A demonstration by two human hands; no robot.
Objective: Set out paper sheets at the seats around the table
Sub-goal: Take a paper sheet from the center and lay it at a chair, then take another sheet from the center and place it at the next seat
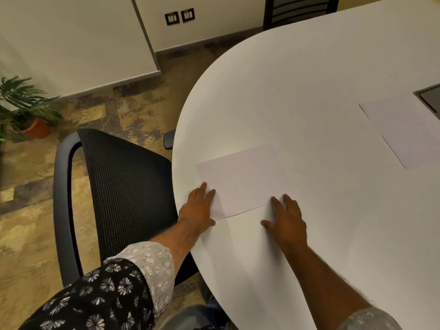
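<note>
Your left fingers (209, 194) lay flat and close together on the near left corner of the paper sheet (240, 179), with the thumb tucked at the sheet's near edge; nothing was clamped. Your left hand (198, 207) rested palm down at the rim of the table (309, 91), the forearm crossing the edge and ending in a rolled, flower-printed sleeve (114, 289). Your right fingers (289, 203) were slightly spread and pressed flat, their tips at the near right corner of the same sheet, gripping nothing. Your right hand (287, 222) lay mostly on bare tabletop just beside the sheet's near edge.

The sheet lay flat on the white, round-ended table, near the rim and just beside the black mesh chair (123, 191), whose back stood against the table edge. A stack of sheets (404, 129) lay farther in on the table, well apart to the right, touching a dark panel (431, 96) set in the tabletop. A second chair (297, 10) stood at the far side. A potted plant (26, 110) stood on the patterned carpet (107, 108) by the wall, and two wall sockets (179, 16) showed above the skirting
</note>
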